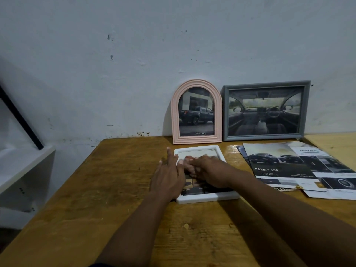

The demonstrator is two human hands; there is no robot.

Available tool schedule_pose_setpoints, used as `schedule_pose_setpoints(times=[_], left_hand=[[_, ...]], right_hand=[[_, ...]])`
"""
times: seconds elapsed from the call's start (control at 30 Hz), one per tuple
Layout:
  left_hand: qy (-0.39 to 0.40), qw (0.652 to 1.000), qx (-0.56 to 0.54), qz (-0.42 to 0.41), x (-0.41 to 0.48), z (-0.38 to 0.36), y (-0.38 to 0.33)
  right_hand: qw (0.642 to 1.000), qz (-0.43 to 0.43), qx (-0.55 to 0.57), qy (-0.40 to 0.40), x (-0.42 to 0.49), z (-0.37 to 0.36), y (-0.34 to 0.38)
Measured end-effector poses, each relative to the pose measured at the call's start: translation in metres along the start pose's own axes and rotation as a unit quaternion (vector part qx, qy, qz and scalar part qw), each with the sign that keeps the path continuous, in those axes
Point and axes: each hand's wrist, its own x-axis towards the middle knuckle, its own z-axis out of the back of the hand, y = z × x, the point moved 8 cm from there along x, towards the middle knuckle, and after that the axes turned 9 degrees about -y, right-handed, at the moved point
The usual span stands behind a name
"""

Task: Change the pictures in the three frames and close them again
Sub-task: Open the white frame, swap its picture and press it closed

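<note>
White frame [207,198] lies flat at centre frame on the wooden table [115,180], a printed picture inside it; pink arched frame [196,112] and grey frame [266,110] stand against the wall behind, loose brochures [285,168] at right. Left hand [169,174] rests on the frame's left edge, fingers straight and close together; right hand [208,172] lies flat on the picture, fingers bunched, exact grip not discernible. Risk, as judged: uneven pressing could crease or skew the print, and a sideways push could slide the frame into the pink one and topple it.
</note>
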Motion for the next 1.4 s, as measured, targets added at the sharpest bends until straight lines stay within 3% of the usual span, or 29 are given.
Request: schedule_pose_setpoints(times=[0.2,0.3,0.5,0.6,0.8,0.93,1.0,1.1,1.2,1.4], left_hand=[[0.001,1.000,0.004,0.010,-0.001,0.000,0.001],[0.003,1.000,-0.004,0.009,-0.001,0.002,-0.002],[0.000,1.000,-0.015,0.022,0.000,0.002,0.003],[-0.001,1.000,0.000,0.018,0.001,0.000,0.005],[-0.006,1.000,0.008,0.022,0.001,0.002,0.004],[-0.003,1.000,0.005,0.025,0.002,0.003,0.004],[-0.001,1.000,0.001,0.030,0.001,0.004,0.003],[-0.001,0.999,0.001,0.032,-0.001,0.006,0.004],[0.006,1.000,0.010,0.022,-0.005,0.009,0.000],[0.010,0.997,0.074,-0.030,-0.009,0.017,-0.019]], right_hand=[[0.986,-0.048,-0.121,-0.102,-0.026,-0.005,-0.001],[0.986,-0.028,-0.089,-0.136,-0.021,-0.024,0.017],[0.998,0.060,-0.012,-0.025,-0.031,-0.025,0.016],[0.999,0.019,-0.029,-0.014,-0.050,-0.012,-0.007],[0.977,-0.101,-0.122,-0.141,-0.067,-0.023,0.026],[0.982,-0.027,-0.050,-0.178,-0.058,-0.030,0.050],[0.986,0.009,0.031,-0.162,-0.060,-0.020,0.045],[0.994,0.046,0.074,-0.069,-0.065,-0.007,0.029],[0.997,0.067,0.021,-0.027,-0.069,0.006,0.005],[0.991,0.077,-0.089,-0.060,-0.087,0.029,-0.034]])
